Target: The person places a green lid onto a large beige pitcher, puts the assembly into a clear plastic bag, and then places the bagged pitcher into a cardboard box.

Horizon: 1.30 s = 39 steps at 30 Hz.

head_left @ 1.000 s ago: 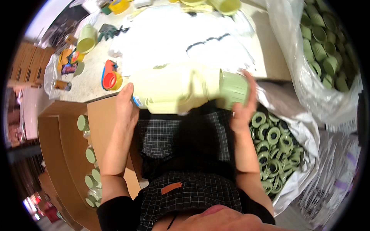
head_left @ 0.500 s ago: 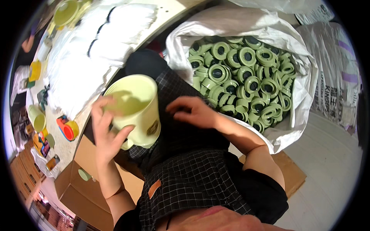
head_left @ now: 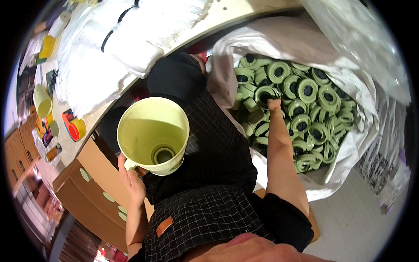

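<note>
A large pale green plastic cup [head_left: 170, 124] stands tilted over my lap, its mouth facing up and a round opening or recess at its bottom. My left hand [head_left: 133, 181] is closed at the cup's side handle; some fingers are hidden behind it. My right arm reaches into a big white woven sack [head_left: 224, 81] full of green ring-shaped parts with black centres. There my right hand [head_left: 274, 104] is closed on the edge of one green ring-shaped part [head_left: 261, 92]; its fingertips are mostly hidden among the rings.
On the left, a worktable [head_left: 231, 9] carries white plastic bags [head_left: 98, 65], a pale green cup [head_left: 42, 101] and a red-and-yellow tape dispenser [head_left: 74, 125]. Below it, a cardboard box [head_left: 89, 205] has several green discs in it. Clear plastic wrapping [head_left: 353, 35] hangs beyond the sack.
My right hand has gone from beside the cup into the sack. My left hand has shifted down from the cup's rim to its handle, and the cup's mouth has turned more toward me.
</note>
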Motion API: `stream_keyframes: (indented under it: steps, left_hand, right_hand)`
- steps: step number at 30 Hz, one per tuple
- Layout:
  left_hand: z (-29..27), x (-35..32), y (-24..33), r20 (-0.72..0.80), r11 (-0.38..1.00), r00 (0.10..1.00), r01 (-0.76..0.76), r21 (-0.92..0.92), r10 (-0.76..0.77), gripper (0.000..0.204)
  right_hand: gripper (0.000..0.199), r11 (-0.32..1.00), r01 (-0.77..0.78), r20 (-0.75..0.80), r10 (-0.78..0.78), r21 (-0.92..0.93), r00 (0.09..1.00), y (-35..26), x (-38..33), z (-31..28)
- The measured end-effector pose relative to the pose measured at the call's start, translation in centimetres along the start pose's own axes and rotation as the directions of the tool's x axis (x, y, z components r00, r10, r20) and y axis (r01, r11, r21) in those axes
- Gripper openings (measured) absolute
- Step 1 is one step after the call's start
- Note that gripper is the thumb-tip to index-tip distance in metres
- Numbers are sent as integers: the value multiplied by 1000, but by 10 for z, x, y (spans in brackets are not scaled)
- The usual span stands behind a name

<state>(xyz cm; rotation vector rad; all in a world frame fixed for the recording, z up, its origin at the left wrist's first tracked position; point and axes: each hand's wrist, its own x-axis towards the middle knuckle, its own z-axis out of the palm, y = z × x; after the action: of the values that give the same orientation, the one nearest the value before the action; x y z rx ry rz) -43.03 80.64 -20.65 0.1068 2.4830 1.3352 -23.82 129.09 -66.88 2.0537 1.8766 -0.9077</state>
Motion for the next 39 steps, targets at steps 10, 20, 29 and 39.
stream_keyframes:
  steps: [10,20,29,39]
  left_hand:
    - [-4,18,7,51,999,998,48,-22,-47,78]
    - [-13,49,-16,202,1000,979,3,-22,2,72]
    - [-14,28,-37,35,996,999,37,-83,-34,62]
    - [-18,39,-14,215,942,945,-180,-283,245,56]
  right_hand:
    - [74,973,211,152,-224,97,963,-40,-35,55]
    - [72,993,-29,309,-8,116,951,-18,13,75]
    - [57,803,116,172,-263,584,949,-100,-104,22]
    - [56,184,768,-97,-948,614,305,-257,-344,-212]
